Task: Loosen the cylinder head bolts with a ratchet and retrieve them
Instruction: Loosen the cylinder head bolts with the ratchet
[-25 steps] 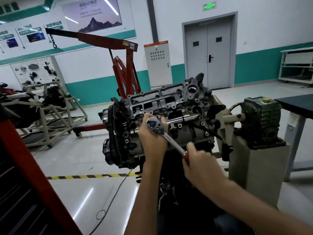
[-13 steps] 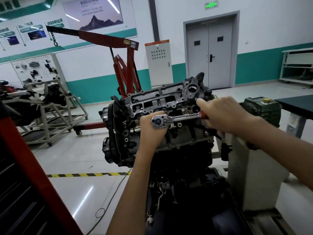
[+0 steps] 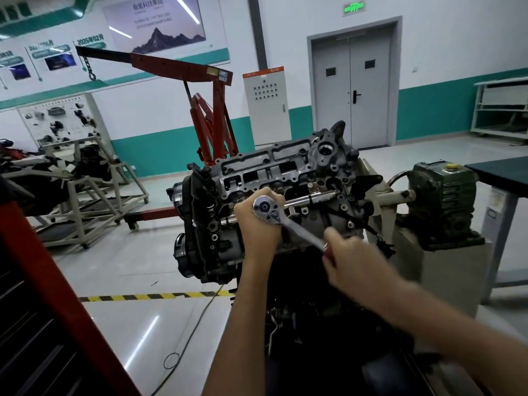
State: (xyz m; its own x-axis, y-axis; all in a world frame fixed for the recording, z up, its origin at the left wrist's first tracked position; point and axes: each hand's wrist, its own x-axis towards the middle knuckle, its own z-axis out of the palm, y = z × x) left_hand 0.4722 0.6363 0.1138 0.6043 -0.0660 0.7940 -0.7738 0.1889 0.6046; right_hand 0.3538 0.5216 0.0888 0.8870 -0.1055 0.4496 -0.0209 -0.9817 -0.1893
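Left hand [image 3: 258,224] curls behind the ratchet [image 3: 285,221] head against the cylinder head [image 3: 285,172]; right hand [image 3: 350,260] grips its handle.

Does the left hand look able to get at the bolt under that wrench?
Probably not yet. The left hand holds the ratchet at its head, which covers the bolt; the right hand grips the handle. The tool would have to come off first.

White walls [image 3: 457,30] carry a teal band; a grey double door [image 3: 351,90] (green sign [image 3: 353,7] above) stands near a pale cabinet [image 3: 267,107] and red hoist [image 3: 211,121] on glossy floor [image 3: 128,275]
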